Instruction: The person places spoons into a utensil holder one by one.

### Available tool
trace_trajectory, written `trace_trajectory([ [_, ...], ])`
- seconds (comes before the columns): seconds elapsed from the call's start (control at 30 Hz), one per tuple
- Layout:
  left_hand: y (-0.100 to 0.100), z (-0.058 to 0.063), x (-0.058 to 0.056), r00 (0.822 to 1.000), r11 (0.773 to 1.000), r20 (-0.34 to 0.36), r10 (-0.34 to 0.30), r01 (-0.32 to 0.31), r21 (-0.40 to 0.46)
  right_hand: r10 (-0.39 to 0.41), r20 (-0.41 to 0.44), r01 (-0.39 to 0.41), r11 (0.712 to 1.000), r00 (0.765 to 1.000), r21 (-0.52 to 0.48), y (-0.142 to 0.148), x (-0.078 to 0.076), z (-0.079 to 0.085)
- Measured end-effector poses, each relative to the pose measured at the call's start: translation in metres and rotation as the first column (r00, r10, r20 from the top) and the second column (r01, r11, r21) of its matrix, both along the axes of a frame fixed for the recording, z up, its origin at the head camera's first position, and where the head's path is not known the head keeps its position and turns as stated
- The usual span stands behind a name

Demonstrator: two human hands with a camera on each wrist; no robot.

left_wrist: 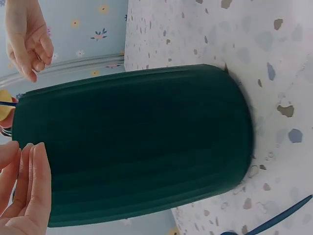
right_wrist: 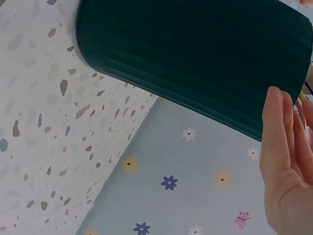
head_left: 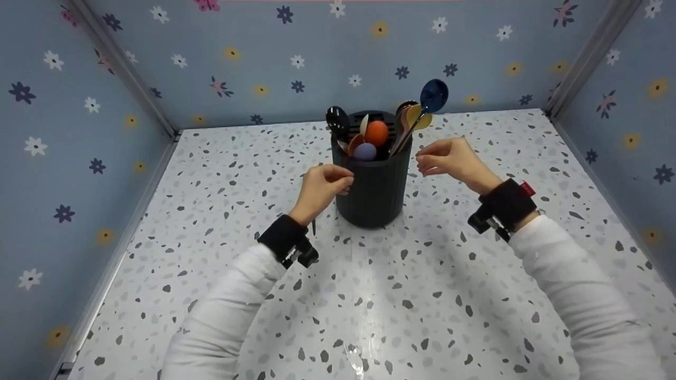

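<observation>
A dark cylindrical utensil holder (head_left: 372,195) stands upright on the table, looking deep green in both wrist views. From its top stick a blue spoon (head_left: 434,95) leaning right, a black spoon (head_left: 338,120), a yellow spoon (head_left: 422,117), and orange (head_left: 377,133) and purple (head_left: 364,152) rounded heads. My left hand (head_left: 321,189) is at the holder's front left, fingers loosely bent, nothing visible in them. To the right of the rim hovers my right hand (head_left: 455,160), fingers relaxed and holding nothing. Partly hidden behind the left wrist, a slim dark utensil (left_wrist: 279,218) lies on the table.
Blue flowered panels (head_left: 296,58) rise behind the speckled white table (head_left: 401,295) and on both sides. The holder stands toward the back panel. Black camera straps (head_left: 285,235) circle both wrists.
</observation>
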State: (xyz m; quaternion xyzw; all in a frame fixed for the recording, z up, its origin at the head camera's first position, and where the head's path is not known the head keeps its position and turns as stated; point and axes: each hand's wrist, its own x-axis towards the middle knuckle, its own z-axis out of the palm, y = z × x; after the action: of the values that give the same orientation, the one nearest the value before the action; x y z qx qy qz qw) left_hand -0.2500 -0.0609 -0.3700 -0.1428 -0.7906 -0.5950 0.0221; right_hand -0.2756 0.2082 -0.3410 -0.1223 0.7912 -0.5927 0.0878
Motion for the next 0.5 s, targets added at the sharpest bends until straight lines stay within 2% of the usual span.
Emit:
trace_trajectory([
  [0.5,-0.018,-0.045,-0.011,0.988,0.995,0.126,0.084,-0.09,0.036,0.036,0.101,-0.038,0.999,0.994,0.021,-0.002,0.006,-0.032],
])
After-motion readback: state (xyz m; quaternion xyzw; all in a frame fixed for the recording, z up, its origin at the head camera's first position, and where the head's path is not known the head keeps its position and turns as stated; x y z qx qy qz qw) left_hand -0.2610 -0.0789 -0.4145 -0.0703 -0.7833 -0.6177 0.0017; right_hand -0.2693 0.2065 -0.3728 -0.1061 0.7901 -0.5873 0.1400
